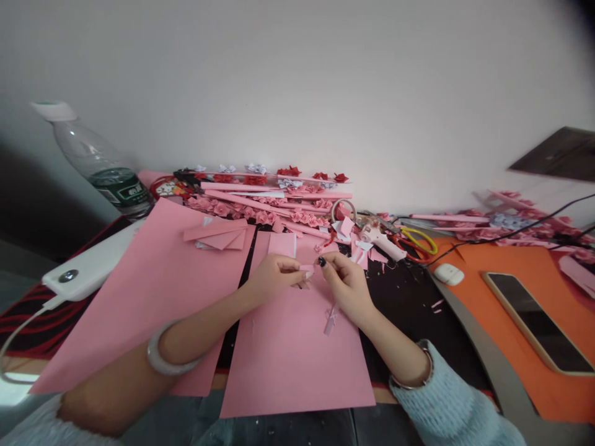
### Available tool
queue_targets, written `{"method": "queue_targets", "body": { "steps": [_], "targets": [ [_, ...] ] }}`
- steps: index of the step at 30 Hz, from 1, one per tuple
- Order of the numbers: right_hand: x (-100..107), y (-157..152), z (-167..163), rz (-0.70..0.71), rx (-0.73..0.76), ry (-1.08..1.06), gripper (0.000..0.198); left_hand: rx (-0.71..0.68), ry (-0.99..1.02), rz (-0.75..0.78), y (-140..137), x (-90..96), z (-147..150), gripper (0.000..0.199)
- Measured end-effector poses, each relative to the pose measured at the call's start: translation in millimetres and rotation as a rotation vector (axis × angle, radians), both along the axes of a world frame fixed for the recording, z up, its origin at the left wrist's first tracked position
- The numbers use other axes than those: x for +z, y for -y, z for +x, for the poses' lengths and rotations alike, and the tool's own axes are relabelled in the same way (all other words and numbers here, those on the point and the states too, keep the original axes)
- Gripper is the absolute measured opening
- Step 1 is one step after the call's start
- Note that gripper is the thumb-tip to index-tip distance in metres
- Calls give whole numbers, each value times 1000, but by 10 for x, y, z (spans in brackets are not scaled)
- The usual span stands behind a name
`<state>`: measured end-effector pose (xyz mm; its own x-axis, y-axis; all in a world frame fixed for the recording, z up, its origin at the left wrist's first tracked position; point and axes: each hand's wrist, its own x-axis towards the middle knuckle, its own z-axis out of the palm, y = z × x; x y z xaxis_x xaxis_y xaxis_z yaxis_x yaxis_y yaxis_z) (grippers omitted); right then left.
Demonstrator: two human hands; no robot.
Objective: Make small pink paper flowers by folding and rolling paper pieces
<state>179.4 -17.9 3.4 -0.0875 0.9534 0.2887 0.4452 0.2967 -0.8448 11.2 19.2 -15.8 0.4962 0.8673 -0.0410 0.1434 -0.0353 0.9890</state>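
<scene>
My left hand (279, 275) is closed in a pinch on a small piece of pink paper (307, 267). Thumb and index finger of my right hand (346, 282) come together at the other end of that piece, just above the desk. Below both hands lies a large sheet of pink paper (302, 359). A thin, pale purplish stick-like thing (330, 323) rests on the sheet under my right hand, and its upper part is partly hidden. Just beyond my left hand is a small pink rectangle of paper (282, 243) with a white edge.
Folded pink pieces (218, 235) lie on another pink sheet (153, 297) at left. Paper flowers (260, 217) and rolled stems line the wall. A glue gun (383, 241), yellow-handled scissors (421, 240), phone (539, 322), earbud case (449, 274), bottle (100, 161) and power bank (93, 260) surround my hands.
</scene>
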Motion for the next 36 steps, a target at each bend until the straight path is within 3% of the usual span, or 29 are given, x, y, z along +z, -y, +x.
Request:
{"method": "queue_targets", "body": {
  "steps": [28, 36],
  "targets": [
    [-37, -12, 4, 7, 30, 70, 21, 3, -65, 137, 13, 18, 3, 25],
    [-55, -27, 9, 14, 28, 66, 20, -28, -35, 103, -1, -10, 3, 26]
  ]
}}
